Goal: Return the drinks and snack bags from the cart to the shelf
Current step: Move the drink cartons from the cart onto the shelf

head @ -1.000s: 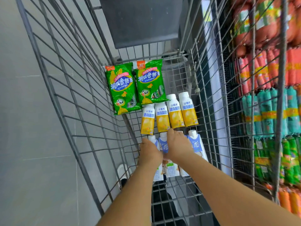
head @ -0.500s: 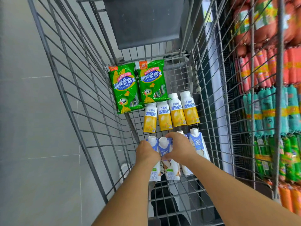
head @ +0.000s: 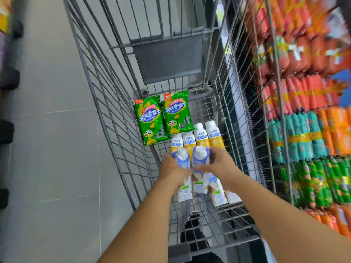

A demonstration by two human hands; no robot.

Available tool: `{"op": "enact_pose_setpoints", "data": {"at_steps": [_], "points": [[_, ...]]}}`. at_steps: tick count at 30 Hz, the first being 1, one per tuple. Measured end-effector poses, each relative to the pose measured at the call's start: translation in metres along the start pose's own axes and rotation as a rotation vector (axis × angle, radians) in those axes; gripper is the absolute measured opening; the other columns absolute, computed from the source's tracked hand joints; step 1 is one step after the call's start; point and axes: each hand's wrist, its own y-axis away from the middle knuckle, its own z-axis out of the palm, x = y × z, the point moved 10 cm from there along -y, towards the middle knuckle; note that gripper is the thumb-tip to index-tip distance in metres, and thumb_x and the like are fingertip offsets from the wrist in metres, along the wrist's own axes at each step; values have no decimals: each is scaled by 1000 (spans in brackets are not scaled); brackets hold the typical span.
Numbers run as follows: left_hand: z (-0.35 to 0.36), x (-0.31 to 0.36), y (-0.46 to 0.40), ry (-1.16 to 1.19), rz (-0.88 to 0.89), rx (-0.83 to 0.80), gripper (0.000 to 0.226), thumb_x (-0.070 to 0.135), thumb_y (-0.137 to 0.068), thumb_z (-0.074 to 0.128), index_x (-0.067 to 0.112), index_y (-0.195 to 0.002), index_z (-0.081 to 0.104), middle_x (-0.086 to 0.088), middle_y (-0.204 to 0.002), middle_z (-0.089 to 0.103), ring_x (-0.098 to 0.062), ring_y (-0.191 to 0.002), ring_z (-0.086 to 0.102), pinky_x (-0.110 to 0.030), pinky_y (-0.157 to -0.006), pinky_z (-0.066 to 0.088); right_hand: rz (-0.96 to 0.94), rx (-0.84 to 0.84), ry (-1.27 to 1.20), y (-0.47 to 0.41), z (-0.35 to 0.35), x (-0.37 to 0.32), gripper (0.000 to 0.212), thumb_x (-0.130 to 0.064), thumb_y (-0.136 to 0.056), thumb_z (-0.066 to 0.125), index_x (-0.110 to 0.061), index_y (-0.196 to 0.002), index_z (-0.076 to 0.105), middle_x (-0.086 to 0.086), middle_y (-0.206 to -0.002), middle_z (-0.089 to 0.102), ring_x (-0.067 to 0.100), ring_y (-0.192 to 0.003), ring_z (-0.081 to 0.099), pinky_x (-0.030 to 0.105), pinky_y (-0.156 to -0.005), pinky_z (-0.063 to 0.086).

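Inside the wire cart (head: 106, 103), my left hand (head: 171, 170) grips one blue-and-white drink carton (head: 182, 158) and my right hand (head: 218, 163) grips a second one (head: 200, 155), both raised off the cart floor. More blue-and-white cartons (head: 217, 190) lie on the floor beneath my right wrist. Beyond them lie several yellow drink bottles (head: 202, 136) in a row. Two green snack bags (head: 161, 118) rest side by side at the far end of the cart.
A shelf (head: 311, 114) packed with red, teal, orange and green sausage packs runs along the right, close to the cart's side. The cart's grey fold-down seat panel (head: 167, 59) stands at the far end. Grey tiled floor (head: 49, 130) lies to the left.
Both hands closed on two cartons and lifted them up from the cart floor. The view has tilted upward, showing more of the aisle and shelf.
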Motion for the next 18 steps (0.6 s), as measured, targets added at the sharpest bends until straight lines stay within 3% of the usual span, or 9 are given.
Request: {"op": "enact_pose_setpoints", "data": {"at_steps": [3,7,11,14,18], "points": [[-24,47,31,73,116,-54,67,27,-61,91,17,-114,50,1,-108,69,-20,-92,69,-35,-66,56,-87,-9,-105,25,-17,-49,40,2,-69,84,-16,-100,67,2,-101,73,22,-94,70,37,-84,58],[-58,126,90,9,357,-127,50,16,-70,88,21,-111,60,9,-95,71,-6,-75,67,-23,-54,54,-197,-19,-198,73,-44,-117,41,7,-74,79,-14,-107,66,1,-101,75,13,-88,71,25,-73,58],[-78,204,160,-63,579,-222,56,16,-70,88,21,-118,59,8,-105,72,-7,-89,69,-23,-71,57,-319,63,-248,141,-81,-186,44,5,-75,79,-9,-113,63,0,-103,73,4,-86,70,18,-71,55],[-85,256,223,-57,733,-311,51,9,-74,84,25,-114,58,10,-103,72,0,-83,69,-19,-68,55,-433,184,-262,205,-114,-227,40,9,-75,77,-10,-108,65,1,-98,74,1,-79,70,16,-68,54],[-84,311,311,-114,927,-413,55,14,-74,85,24,-122,59,4,-110,73,-16,-100,70,-38,-87,57,-539,392,-278,299,-164,-255,48,-6,-71,85,-9,-115,67,3,-106,76,11,-92,71,25,-79,56]]}}
